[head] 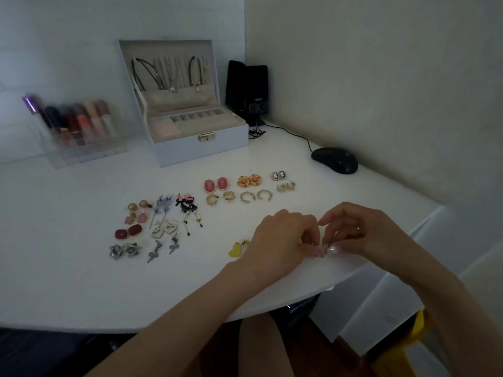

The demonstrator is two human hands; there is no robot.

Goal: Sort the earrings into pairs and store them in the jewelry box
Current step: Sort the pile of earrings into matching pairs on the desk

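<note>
Several earring pairs lie in rows on the white table (pixel 81 268): pink oval studs (pixel 216 184), orange round studs (pixel 249 180), gold hoops (pixel 255 196), dark red squares (pixel 128 232), pearl hearts (pixel 164 231). A yellow heart earring (pixel 236 250) lies just left of my left hand (pixel 280 240). My left hand and my right hand (pixel 359 229) meet near the table's front edge, fingertips pinched on a small gold earring (pixel 321 244) between them. The open white jewelry box (pixel 190 142) stands at the back, necklaces hanging in its lid.
A clear organiser with lipsticks (pixel 79 126) stands at the back left. A black speaker (pixel 249 88) and a black mouse (pixel 335 160) with its cable sit at the back right. The wall runs along the right; the table's curved edge is near me.
</note>
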